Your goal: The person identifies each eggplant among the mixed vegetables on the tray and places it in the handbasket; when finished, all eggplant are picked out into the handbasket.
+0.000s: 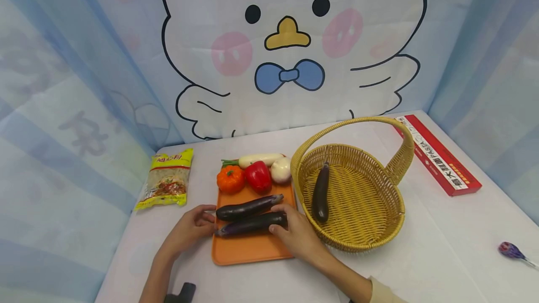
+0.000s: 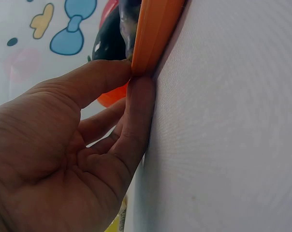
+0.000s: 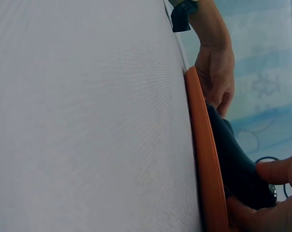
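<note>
Two dark purple eggplants lie on an orange tray point(image 1: 248, 252): an upper eggplant point(image 1: 244, 209) and a lower eggplant point(image 1: 248, 226). My right hand point(image 1: 301, 235) grips the lower one by its right end, with thumb and fingers around it in the right wrist view. At the tray's left edge, my left hand point(image 1: 191, 230) pinches the rim between thumb and forefinger, close to the eggplant's tip. A third eggplant point(image 1: 321, 193) lies in a woven basket point(image 1: 366, 200) with a tall handle, right of the tray.
The tray's far end holds an orange pumpkin point(image 1: 230, 179), a red pepper point(image 1: 258, 176), a white radish point(image 1: 261, 159) and a white bulb point(image 1: 280, 170). A yellow noodle bag point(image 1: 167, 179) lies left, a red pasta box point(image 1: 438, 155) and a lollipop point(image 1: 510, 249) right.
</note>
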`<action>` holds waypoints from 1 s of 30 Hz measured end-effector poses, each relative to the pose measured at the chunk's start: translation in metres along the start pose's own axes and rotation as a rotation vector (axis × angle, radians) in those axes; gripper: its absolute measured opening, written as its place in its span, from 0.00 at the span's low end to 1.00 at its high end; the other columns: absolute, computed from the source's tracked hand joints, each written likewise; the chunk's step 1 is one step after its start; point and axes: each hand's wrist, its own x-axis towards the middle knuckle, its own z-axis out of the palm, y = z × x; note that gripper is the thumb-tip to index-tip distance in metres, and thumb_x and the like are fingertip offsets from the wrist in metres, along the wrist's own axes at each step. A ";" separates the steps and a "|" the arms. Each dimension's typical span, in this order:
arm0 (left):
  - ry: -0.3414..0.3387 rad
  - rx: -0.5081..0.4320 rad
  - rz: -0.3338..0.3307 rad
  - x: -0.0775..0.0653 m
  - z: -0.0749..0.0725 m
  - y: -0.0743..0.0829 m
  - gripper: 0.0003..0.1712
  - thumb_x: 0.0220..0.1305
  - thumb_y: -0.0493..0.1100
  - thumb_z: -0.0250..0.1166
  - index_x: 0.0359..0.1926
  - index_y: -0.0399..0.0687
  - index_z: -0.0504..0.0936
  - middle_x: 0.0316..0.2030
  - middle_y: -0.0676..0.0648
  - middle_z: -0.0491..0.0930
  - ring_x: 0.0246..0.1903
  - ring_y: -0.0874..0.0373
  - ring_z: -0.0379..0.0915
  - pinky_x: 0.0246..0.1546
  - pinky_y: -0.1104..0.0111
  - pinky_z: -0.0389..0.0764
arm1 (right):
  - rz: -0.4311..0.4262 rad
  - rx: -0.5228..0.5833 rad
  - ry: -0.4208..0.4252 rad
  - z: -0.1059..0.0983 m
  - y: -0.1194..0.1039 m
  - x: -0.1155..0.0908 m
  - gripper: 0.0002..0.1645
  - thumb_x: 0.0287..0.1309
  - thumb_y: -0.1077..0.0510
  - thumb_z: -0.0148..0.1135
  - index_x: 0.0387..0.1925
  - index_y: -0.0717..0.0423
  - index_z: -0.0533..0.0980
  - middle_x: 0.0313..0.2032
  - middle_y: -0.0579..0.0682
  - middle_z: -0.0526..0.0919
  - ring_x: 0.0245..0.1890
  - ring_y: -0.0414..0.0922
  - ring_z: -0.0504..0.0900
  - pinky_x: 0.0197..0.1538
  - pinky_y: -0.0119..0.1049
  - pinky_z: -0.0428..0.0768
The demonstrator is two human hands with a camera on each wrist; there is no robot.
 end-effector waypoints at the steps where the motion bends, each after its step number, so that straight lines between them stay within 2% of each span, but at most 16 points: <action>1: -0.001 0.001 0.002 0.000 0.000 0.000 0.33 0.57 0.45 0.74 0.63 0.47 0.74 0.41 0.46 0.80 0.38 0.53 0.80 0.44 0.61 0.81 | 0.001 0.003 -0.001 0.000 0.000 0.000 0.21 0.59 0.62 0.68 0.54 0.57 0.75 0.50 0.54 0.81 0.52 0.48 0.78 0.56 0.50 0.74; 12: -0.010 0.009 0.009 -0.002 -0.001 0.004 0.34 0.58 0.47 0.74 0.64 0.45 0.74 0.41 0.46 0.80 0.39 0.54 0.80 0.45 0.59 0.81 | 0.005 0.060 -0.036 -0.004 -0.007 -0.003 0.23 0.60 0.61 0.68 0.56 0.55 0.74 0.51 0.53 0.79 0.49 0.43 0.79 0.49 0.39 0.79; 21: -0.004 0.003 0.018 -0.002 0.000 0.003 0.33 0.58 0.46 0.74 0.63 0.45 0.74 0.41 0.46 0.79 0.38 0.53 0.79 0.45 0.60 0.81 | -0.006 0.062 -0.010 -0.009 -0.018 -0.009 0.23 0.60 0.59 0.68 0.57 0.52 0.74 0.57 0.52 0.76 0.56 0.44 0.76 0.53 0.40 0.78; 26: -0.006 0.002 0.020 -0.003 -0.001 0.003 0.32 0.58 0.45 0.73 0.63 0.45 0.74 0.41 0.46 0.79 0.38 0.54 0.79 0.45 0.60 0.81 | -0.025 0.144 -0.040 -0.014 -0.025 -0.011 0.23 0.60 0.61 0.68 0.57 0.53 0.74 0.58 0.53 0.75 0.52 0.45 0.79 0.47 0.33 0.80; 30: -0.016 -0.003 0.017 -0.002 -0.002 0.004 0.33 0.58 0.45 0.74 0.63 0.45 0.74 0.41 0.46 0.80 0.38 0.54 0.79 0.46 0.59 0.80 | -0.064 0.240 -0.102 -0.021 -0.029 -0.012 0.23 0.59 0.63 0.69 0.55 0.58 0.75 0.56 0.56 0.76 0.50 0.46 0.81 0.45 0.33 0.81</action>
